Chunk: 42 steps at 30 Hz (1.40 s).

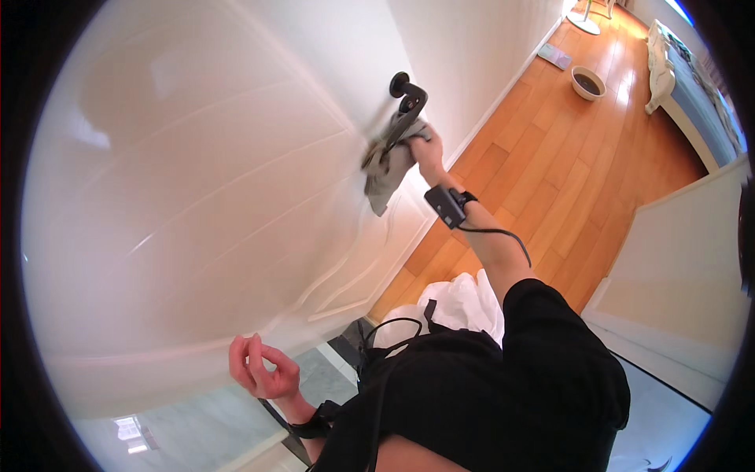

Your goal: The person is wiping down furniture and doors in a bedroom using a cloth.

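My right hand [429, 154] grips a grey cloth [389, 177] that is bunched against a dark lever door handle [413, 109]. Part of the cloth wraps around the lever and its lower end hangs free. The handle sits on a white panelled door [236, 177], which fills the left of the view. My fingertips are partly hidden behind the cloth and the lever. Lower left, my left hand [268, 371] is held up close to the door with loosely curled fingers and nothing in it. Whether it touches the door I cannot tell.
Beyond the door lies a wooden floor [531, 153]. A basin [588, 84] of dark liquid stands on it, near a flat pale object [554, 56] by the wall. A bed [687, 100] is at the right. White fabric [460, 304] shows below my right arm.
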Each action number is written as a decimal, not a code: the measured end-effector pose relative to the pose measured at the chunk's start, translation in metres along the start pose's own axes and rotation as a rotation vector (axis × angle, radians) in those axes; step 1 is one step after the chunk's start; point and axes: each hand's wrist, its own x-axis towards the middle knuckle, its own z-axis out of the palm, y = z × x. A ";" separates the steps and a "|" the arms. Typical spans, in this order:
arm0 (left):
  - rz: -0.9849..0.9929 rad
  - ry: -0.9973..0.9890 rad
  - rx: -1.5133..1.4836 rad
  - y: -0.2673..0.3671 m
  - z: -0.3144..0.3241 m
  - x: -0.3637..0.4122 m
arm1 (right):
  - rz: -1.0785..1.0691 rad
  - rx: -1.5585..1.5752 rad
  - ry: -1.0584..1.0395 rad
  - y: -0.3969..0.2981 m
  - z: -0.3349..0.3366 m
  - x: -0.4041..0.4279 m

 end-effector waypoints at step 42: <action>-0.188 0.071 -0.459 0.163 0.279 0.126 | -0.678 -0.260 -1.106 -0.157 -0.012 0.066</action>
